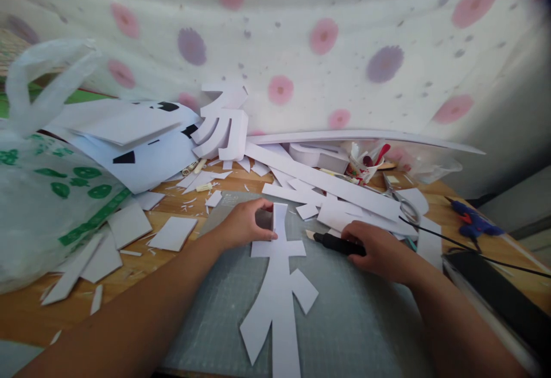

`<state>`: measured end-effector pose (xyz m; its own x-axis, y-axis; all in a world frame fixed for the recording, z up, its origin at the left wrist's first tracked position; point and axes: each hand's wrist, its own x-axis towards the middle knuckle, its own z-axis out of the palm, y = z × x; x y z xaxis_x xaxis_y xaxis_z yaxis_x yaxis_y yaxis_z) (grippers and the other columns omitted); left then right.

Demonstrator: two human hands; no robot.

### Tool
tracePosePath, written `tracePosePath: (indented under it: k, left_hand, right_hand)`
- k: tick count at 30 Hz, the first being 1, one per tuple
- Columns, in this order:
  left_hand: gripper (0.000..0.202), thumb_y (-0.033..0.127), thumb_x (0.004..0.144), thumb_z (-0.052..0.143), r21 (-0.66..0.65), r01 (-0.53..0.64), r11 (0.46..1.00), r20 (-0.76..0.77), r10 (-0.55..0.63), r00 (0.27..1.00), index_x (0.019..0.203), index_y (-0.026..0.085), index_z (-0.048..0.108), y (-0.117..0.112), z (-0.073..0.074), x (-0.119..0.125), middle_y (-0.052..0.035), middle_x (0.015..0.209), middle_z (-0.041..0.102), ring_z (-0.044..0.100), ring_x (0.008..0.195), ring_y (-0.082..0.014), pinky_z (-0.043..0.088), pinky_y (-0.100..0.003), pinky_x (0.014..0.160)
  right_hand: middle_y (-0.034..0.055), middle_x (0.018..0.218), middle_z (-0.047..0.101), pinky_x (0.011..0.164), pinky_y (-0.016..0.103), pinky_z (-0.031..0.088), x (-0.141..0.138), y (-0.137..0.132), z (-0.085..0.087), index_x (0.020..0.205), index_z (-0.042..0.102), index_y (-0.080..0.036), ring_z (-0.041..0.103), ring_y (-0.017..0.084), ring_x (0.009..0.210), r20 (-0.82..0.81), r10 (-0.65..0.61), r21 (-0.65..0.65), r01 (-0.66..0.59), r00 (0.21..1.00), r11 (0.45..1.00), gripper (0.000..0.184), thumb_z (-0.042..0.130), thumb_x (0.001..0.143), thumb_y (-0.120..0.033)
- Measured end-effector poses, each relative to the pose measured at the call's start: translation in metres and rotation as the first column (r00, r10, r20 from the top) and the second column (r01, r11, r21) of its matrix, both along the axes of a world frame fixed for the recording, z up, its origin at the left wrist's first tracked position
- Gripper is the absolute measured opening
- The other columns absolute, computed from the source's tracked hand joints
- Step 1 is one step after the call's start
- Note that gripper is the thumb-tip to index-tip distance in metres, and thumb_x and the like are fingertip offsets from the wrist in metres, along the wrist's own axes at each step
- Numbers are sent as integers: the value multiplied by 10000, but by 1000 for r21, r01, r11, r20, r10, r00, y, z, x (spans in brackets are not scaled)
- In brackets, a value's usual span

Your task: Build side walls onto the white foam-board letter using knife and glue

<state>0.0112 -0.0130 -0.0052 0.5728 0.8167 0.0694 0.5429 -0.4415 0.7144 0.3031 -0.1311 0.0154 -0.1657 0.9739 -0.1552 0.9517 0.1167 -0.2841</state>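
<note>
On the green cutting mat lies a white cut-out character shape, apparently foam board or thick card, with several arms and its lower end past the bottom of the view. My left hand is at its top end, thumb and fingers closed on a short white strip that stands on edge along the shape's left side. My right hand grips a utility knife by its black handle. Its blade points left, a little to the right of the shape and apart from it.
White offcuts litter the wooden table. Long white strips and raised letter shapes lie behind the mat. A plastic bag stands at left. Scissors, a blue glue gun and a black cable are at right.
</note>
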Motion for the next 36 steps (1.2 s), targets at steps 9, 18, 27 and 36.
tracePosePath:
  k: [9,18,27,36]
  left_hand:
    - [683,360,568,795,-4,29,1000,18,-28,999,1189,215,550,1,-5,1,-75,1229,611,560,1121,-276,432,-418,977]
    - [565,374,546,803,69,90,994,-106,-83,991,1051,219,605,2,-8,2,-70,1130,635,582,1024,-281,446,-402,902]
    - [644,389,537,808,72,89,993,-80,-83,993,1116,226,577,2,-12,0,-73,1131,631,569,1037,-280,428,-413,912]
    - [636,352,565,797,84,156,984,-67,-151,986,1137,198,565,5,-11,-2,-74,1133,632,580,1026,-267,446,-392,908]
  right_hand:
    - [85,975,635,782,331,428,4,0,-3,981,616,-170,581,229,878,-1,21,-2,-21,1000,1000,286,553,703,-185]
    - [83,986,646,781,346,442,6,1,-5,974,619,-185,592,234,869,10,18,-15,-18,1000,1000,260,564,723,-228]
    - [78,978,658,788,353,457,8,2,-9,980,635,-193,600,241,872,16,11,-25,-11,1000,1000,273,575,718,-245]
    - [79,1022,653,816,365,454,13,1,-11,1024,631,-202,600,248,909,17,29,-28,-28,999,999,295,584,740,-265]
